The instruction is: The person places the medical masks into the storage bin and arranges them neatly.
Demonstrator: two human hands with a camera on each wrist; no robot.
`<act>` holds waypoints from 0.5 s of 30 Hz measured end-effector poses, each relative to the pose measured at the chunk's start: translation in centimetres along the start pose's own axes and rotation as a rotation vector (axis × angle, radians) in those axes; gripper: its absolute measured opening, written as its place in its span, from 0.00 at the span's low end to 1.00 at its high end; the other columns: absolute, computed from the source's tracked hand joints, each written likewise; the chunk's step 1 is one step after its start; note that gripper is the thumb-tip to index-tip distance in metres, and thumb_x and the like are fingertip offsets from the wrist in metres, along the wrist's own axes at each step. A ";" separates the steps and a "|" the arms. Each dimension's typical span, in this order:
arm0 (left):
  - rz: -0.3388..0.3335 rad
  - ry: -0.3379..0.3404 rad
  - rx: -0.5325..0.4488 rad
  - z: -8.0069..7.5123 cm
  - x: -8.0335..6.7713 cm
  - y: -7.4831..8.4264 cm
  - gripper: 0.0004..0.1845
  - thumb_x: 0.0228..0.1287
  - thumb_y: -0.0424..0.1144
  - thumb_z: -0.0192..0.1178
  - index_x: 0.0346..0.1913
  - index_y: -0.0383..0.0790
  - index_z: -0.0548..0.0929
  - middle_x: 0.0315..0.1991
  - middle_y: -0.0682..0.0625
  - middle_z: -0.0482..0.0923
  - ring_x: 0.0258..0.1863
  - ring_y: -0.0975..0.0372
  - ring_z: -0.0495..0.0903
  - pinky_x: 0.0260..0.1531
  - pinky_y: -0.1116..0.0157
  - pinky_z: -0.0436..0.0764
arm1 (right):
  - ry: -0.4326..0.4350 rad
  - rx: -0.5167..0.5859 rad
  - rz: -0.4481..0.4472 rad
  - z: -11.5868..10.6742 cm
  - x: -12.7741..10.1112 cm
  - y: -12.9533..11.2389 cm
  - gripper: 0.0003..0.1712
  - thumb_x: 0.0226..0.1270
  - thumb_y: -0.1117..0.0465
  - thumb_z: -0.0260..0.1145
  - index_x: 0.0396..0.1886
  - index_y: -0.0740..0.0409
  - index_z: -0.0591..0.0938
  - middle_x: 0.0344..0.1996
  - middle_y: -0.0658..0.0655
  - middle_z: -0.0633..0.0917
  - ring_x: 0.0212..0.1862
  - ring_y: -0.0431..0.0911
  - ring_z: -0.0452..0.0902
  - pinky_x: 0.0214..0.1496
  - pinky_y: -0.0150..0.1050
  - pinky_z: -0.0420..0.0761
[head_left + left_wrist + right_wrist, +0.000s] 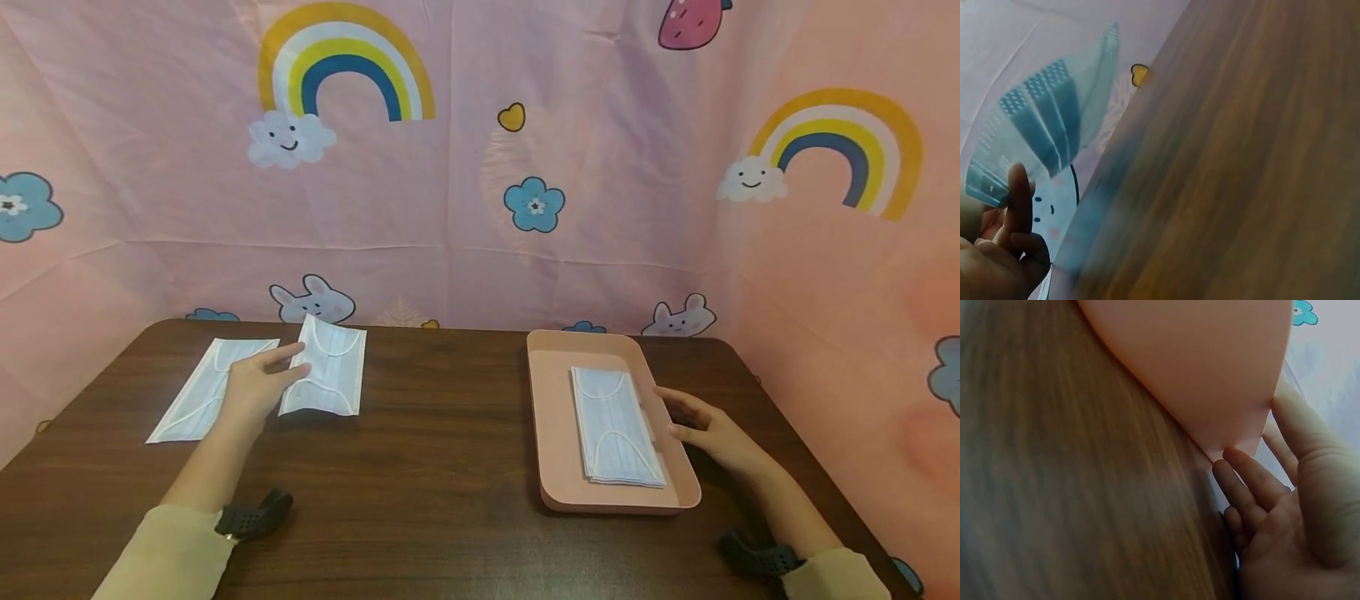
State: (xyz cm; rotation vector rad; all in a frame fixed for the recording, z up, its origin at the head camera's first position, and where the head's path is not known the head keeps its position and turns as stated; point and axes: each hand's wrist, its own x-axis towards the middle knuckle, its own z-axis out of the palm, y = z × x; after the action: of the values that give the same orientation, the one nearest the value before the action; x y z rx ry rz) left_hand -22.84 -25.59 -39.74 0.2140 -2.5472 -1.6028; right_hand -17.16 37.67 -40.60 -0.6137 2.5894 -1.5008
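My left hand (257, 385) pinches a face mask (328, 371) by its left edge, holding it up above the table. In the left wrist view the blue printed side of that mask (1044, 119) fans out over the fingertips. Another white-sided mask (197, 398) lies flat on the table, partly behind the left hand. On the right, a small stack of masks (615, 427) lies in a shallow pink tray (557, 417), white side and ear loops up. My right hand (718, 437) rests against the tray's right side, fingertips on the outer wall and thumb near the rim.
The brown wooden table (442, 467) has a pink patterned cloth (465, 183) standing behind it and along both sides. Each wrist wears a black strap, such as the left wrist strap (255, 515).
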 end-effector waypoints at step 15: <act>0.043 -0.041 -0.107 1.8 -1.4 2.0 0.30 0.66 0.46 0.62 0.66 0.35 0.70 0.72 0.36 0.52 0.71 0.43 0.48 0.64 0.43 0.56 | 0.000 -0.017 -0.021 0.0 0.0 -0.1 0.30 0.69 0.69 0.58 0.69 0.68 0.62 0.64 0.75 0.65 0.56 0.29 0.68 0.53 0.29 0.71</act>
State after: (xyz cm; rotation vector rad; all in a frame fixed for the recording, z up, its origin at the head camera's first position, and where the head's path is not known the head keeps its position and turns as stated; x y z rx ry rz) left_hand -21.90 -22.83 -38.73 0.1157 -2.4681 -1.7391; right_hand -17.11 37.59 -40.53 -0.6444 2.6064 -1.4859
